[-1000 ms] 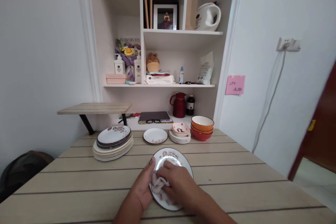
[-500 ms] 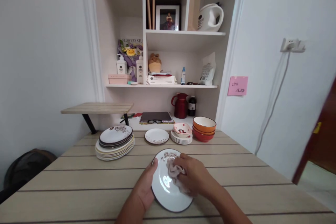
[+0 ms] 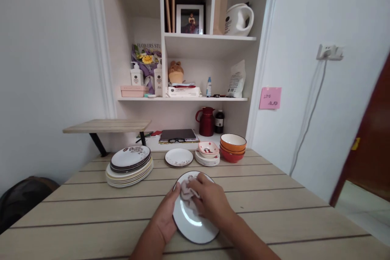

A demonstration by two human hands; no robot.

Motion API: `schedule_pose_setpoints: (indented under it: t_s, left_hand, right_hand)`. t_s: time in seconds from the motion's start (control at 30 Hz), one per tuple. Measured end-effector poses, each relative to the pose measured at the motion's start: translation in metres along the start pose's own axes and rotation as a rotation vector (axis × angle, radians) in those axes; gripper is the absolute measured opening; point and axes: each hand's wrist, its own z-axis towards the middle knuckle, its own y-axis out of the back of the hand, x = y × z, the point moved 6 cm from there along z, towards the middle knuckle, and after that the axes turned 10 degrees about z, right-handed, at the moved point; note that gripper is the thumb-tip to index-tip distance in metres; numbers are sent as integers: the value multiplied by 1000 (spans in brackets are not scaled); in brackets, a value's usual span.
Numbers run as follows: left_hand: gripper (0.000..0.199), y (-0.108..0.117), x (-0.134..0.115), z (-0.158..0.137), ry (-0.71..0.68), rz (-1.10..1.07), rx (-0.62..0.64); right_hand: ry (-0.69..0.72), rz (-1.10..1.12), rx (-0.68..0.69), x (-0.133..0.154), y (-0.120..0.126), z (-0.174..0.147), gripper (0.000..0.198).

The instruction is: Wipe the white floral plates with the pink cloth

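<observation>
My left hand (image 3: 167,211) grips the left rim of a white plate (image 3: 195,227) with a dark edge, thumb on its upper face. The plate is held tilted toward me over the table. In my right hand (image 3: 210,199) is a bunched pale cloth (image 3: 187,195), pressed on the plate's upper part. Most of the plate's floral print is hidden under the cloth and fingers. Past it, a smaller floral plate (image 3: 179,157) lies on the table.
A stack of plates (image 3: 129,170) stands at left beside a raised wooden shelf (image 3: 106,126). Small dishes (image 3: 207,158) and stacked orange and red bowls (image 3: 233,148) are at the back right. Behind them are a laptop (image 3: 178,134) and a red jug (image 3: 206,122).
My right hand has moved the cloth left and slightly up across the plate, covering more of the print. My left hand keeps its hold. The whole view has shifted a little.
</observation>
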Motion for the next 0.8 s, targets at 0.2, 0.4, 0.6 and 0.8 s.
schedule_pose_setpoints:
  t_s: [0.2,0.4,0.6,0.8]
  left_hand:
    - [61,1,-5,-3,-42,24,-44]
    - [65,9,-3,2,-58,-11,-78]
    - [61,5,-3,1,-33,-74,-5]
    - [56,1,-4,1,-24,-50,13]
  right_hand:
    - [-163,-27,-93,-29,18,0,27]
    - [-119,-3,26,-25,5,-5,21]
    - [137,68,149,18,-15,-16,30]
    - [58,13,91,21,-16,0,31]
